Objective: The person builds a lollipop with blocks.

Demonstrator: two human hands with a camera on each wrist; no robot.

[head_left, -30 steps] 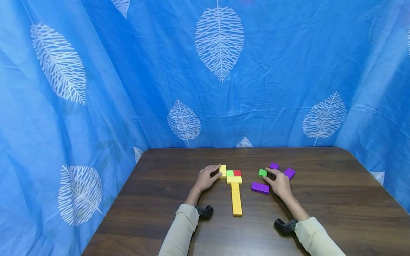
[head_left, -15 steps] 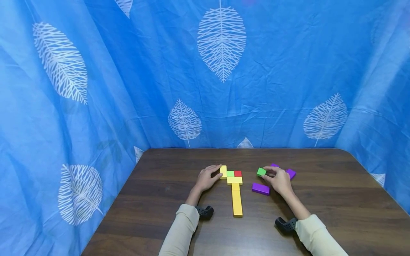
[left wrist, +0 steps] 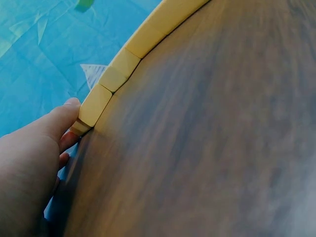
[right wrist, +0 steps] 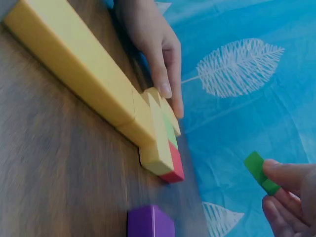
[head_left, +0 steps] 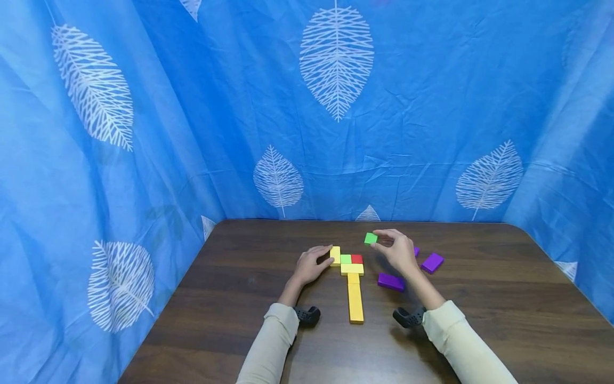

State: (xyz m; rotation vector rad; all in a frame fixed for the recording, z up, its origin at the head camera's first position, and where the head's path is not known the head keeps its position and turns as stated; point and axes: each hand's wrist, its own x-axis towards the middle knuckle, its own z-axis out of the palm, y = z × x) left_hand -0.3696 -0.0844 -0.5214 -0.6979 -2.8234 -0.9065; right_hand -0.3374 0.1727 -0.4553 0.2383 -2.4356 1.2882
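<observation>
My right hand (head_left: 398,253) pinches a small green block (head_left: 370,238) between thumb and fingers, raised over the far part of the table. In the right wrist view the green block (right wrist: 256,168) stands out against the blue cloth. My left hand (head_left: 309,266) holds an upright-lying yellow block (head_left: 336,257) by its far and near ends, thumb at the near side. That block adjoins a light green block (head_left: 345,259) and a red block (head_left: 357,259). Below them lies a crosswise yellow block (head_left: 352,270), then a short yellow block (head_left: 353,278) and a long yellow block (head_left: 355,305) in line.
Purple blocks lie to the right: a long one (head_left: 391,282) near my right wrist, another (head_left: 433,263) farther right, and one (head_left: 416,251) partly behind the right hand. The brown wooden table (head_left: 240,298) ends at a blue leaf-patterned cloth (head_left: 412,117).
My right hand has lifted the green block and carried it left and away from me, off the purple blocks. The left hand stays at its yellow block.
</observation>
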